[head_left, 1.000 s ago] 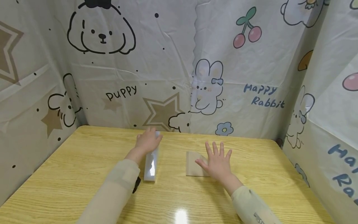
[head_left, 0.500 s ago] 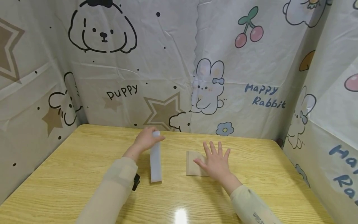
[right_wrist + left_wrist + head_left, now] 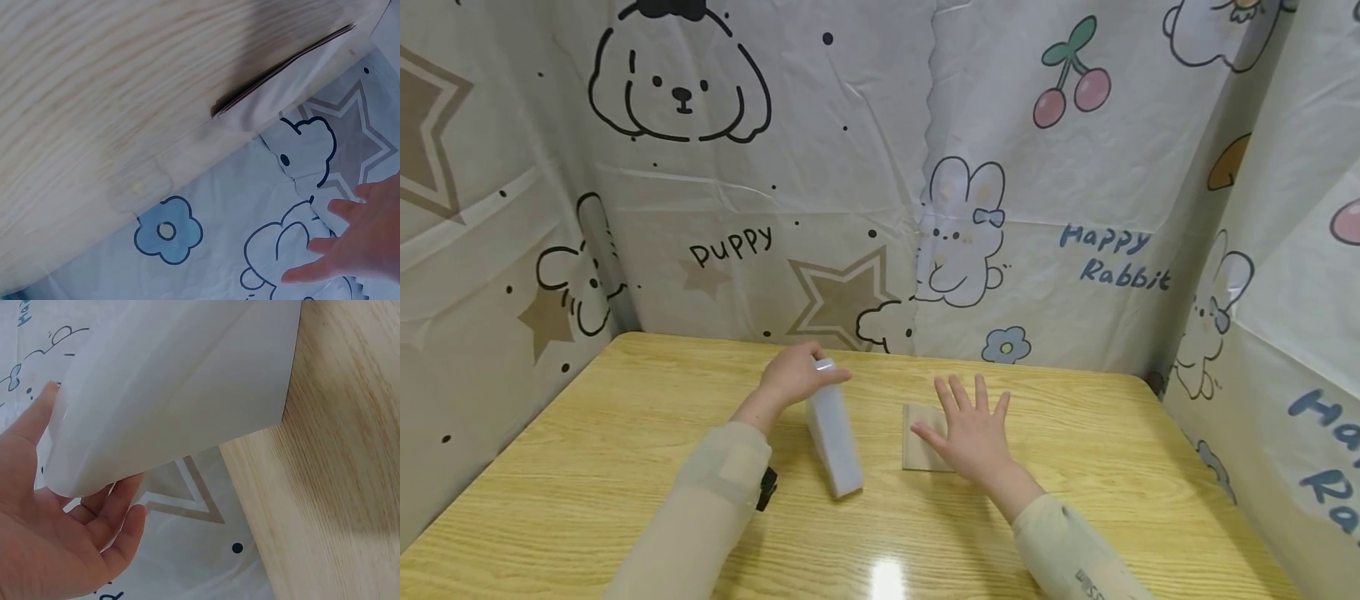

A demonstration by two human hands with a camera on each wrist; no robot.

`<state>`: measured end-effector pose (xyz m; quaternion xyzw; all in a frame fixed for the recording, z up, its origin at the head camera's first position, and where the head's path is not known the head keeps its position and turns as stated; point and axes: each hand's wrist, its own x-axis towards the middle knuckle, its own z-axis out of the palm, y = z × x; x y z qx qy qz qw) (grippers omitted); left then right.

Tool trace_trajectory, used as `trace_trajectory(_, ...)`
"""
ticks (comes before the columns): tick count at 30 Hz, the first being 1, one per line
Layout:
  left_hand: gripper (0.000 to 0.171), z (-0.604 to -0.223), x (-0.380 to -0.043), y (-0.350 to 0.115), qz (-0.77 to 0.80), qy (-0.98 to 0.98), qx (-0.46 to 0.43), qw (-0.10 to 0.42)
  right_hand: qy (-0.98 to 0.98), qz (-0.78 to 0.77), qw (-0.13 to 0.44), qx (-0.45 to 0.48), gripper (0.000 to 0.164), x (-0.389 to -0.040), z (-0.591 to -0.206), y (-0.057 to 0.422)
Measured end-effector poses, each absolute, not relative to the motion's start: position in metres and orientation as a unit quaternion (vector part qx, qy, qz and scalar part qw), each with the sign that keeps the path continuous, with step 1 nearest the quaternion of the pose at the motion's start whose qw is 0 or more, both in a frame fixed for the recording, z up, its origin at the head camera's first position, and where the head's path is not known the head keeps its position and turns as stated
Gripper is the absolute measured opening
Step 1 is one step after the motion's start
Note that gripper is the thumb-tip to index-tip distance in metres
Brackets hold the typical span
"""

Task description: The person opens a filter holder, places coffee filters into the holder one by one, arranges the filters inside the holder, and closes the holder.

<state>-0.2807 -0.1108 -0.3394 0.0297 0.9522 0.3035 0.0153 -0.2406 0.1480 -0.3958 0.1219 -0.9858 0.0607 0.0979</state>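
Note:
My left hand (image 3: 792, 375) pinches the far end of a glossy white sheet (image 3: 837, 443), folded or bent over into a narrow wedge, thumb on one side and fingers on the other. The left wrist view shows the sheet (image 3: 181, 381) curving round at its fold, its straight edge above the table. My right hand (image 3: 976, 435) has its fingers spread, over or beside a flat beige square (image 3: 917, 442), partly covering it. The right wrist view shows this square (image 3: 287, 81) edge-on, thin and layered like a folded card. Whether the right palm touches it, I cannot tell.
A light wood-grain table (image 3: 662, 467) carries everything. Behind it hangs a pale cloth (image 3: 842, 167) printed with cartoon animals, and similar cloth encloses both sides. A black strap (image 3: 766, 489) shows at the left wrist.
The left hand has shifted slightly right, and the white sheet's near end has swung right, nearer the beige square. My right hand has slid a little left, its fingers still spread.

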Motion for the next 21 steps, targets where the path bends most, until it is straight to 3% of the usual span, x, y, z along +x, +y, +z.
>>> trace_trajectory(10,0.05,-0.338,-0.277,-0.103,0.263,0.964,0.031,0.022,-0.982,0.065,0.1,0.149,0.079,-0.234,-0.388,0.134)
trace_trajectory(21,0.07,-0.331,-0.27,-0.091,0.217,0.974,0.022,0.057,-0.977,0.061,0.108,0.173,0.075,-0.228,-0.38,0.119)
